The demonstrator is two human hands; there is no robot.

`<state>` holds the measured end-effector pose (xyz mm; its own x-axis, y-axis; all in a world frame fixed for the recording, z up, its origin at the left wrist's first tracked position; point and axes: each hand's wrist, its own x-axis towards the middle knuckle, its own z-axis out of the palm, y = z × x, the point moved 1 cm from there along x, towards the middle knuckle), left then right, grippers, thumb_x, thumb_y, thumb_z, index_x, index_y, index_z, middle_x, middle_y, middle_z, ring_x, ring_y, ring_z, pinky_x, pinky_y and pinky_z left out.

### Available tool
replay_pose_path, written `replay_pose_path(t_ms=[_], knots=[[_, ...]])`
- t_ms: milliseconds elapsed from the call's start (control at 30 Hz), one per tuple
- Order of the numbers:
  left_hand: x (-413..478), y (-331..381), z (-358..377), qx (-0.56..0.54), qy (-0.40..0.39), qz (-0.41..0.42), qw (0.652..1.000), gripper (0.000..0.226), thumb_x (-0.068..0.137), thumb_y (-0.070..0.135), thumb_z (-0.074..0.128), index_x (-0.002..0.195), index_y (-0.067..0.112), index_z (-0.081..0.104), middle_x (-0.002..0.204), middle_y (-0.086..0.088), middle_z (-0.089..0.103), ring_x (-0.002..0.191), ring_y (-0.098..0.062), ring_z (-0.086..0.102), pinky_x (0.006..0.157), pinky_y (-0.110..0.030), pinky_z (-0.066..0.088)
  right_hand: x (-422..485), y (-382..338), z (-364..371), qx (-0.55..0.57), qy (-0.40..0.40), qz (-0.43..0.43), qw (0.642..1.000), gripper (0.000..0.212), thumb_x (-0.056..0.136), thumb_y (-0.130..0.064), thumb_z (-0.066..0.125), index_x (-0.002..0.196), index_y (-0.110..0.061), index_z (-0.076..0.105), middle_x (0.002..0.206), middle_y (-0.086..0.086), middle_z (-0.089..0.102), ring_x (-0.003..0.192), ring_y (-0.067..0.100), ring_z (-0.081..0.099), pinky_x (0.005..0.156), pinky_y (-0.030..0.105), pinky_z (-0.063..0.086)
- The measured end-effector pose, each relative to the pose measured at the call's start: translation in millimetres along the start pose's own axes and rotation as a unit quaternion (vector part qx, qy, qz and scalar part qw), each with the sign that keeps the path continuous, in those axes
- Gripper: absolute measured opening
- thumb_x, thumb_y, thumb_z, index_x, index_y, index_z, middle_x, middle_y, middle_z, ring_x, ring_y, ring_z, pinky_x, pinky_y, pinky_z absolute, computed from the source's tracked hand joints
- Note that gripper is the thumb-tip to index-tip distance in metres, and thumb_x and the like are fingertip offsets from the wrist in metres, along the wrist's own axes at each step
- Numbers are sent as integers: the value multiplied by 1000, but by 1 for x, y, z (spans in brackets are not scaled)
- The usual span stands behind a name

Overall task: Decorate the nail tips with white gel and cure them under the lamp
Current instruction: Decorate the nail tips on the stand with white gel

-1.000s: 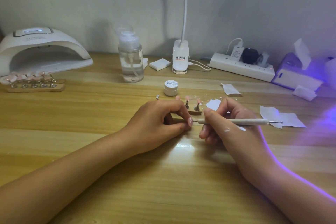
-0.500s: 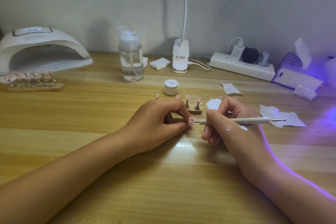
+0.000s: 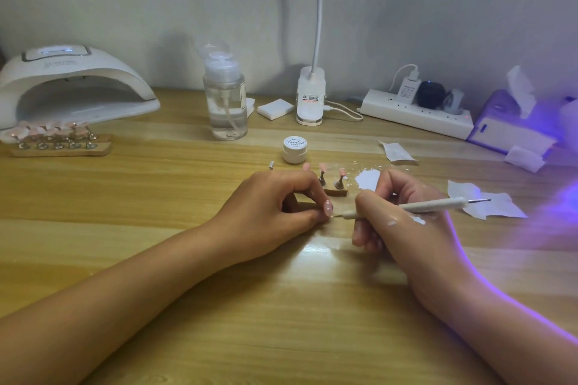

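Left hand (image 3: 275, 203), resting on the wooden surface (image 3: 150, 197), pinches a pink nail tip (image 3: 327, 207) bearing white dots between thumb and forefinger. Right hand (image 3: 403, 219), smeared with white, grips a dotting pen (image 3: 416, 207) in curled fingers; the pen's fine point meets the nail tip's lower edge. Just beyond the hands: a small wooden stand (image 3: 336, 191) holding pink tips upright, and a patch of white gel (image 3: 369, 180). Farther beyond the left hand, the lidded gel jar (image 3: 294, 149). Well left of the left hand, the curing lamp (image 3: 72, 84), a rack of pink tips (image 3: 59, 139) before its mouth.
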<state>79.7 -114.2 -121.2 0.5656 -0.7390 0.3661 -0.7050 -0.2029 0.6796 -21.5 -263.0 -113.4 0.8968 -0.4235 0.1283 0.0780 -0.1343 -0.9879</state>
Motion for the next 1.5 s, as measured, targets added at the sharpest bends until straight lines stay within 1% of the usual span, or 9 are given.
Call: replay_pose_path(t_ms=[100,233,367,600,767,900,1000,1133,1500], knots=[[0,0,0,0,0,-2,1000,16,83,7,74,83,23,69,60,39,55,45,6,47,101,-60,43,-1,0,0,9,-3,-2,1000,32,82,3,58,59,-15,45,51,16,64,39,13,50,41,19,40],[1,-2,0,-8,3,-17,1000,15,83,11,75,82,24,70,65,30,60,47,1,49,103,-58,42,-1,-1,1,16,-8,-6,1000,30,86,2,60,64,-12,44,53,16,65,42,14,53,43,20,44],[0,-1,1,-2,1,-14,1000,14,83,10,75,82,23,70,58,36,55,45,2,47,103,-58,42,-1,-2,1,21,-10,-3,1000,29,88,0,61,66,-10,44,55,16,66,44,15,56,45,21,47],[-1,0,0,0,1,-14,1000,14,83,9,75,82,22,70,57,36,54,44,2,46,102,-58,43,-3,-3,1,25,-6,-2,1000,30,90,0,61,67,-9,45,54,15,66,45,16,58,45,21,48],[0,0,0,-1,0,-12,1000,13,83,10,75,82,22,70,58,37,55,44,2,46,102,-58,43,-1,-2,0,20,14,0,1000,30,80,-4,63,59,-14,44,48,14,61,39,13,50,40,19,41],[0,1,0,4,-3,-8,1000,15,84,10,74,82,23,68,57,40,53,43,4,45,102,-58,43,-1,-2,1,3,12,9,1000,20,67,-14,54,52,-20,41,40,10,52,35,14,41,38,16,34],[0,1,0,5,-2,-8,1000,14,83,10,74,82,22,69,58,40,54,44,4,46,102,-59,44,-1,-1,1,2,7,4,1000,24,70,-11,56,52,-20,42,41,11,54,35,12,43,38,16,35],[1,0,0,4,1,-12,1000,14,83,10,75,82,23,69,59,37,55,44,3,46,102,-57,43,0,2,0,0,3,-3,1000,30,80,3,58,58,-10,43,48,14,63,39,12,50,41,18,40],[1,0,0,4,0,-7,1000,16,83,9,74,82,24,69,59,38,54,44,3,45,103,-58,42,0,0,1,5,-5,-1,1000,31,84,2,59,60,-10,44,52,16,65,41,14,53,42,21,43]])
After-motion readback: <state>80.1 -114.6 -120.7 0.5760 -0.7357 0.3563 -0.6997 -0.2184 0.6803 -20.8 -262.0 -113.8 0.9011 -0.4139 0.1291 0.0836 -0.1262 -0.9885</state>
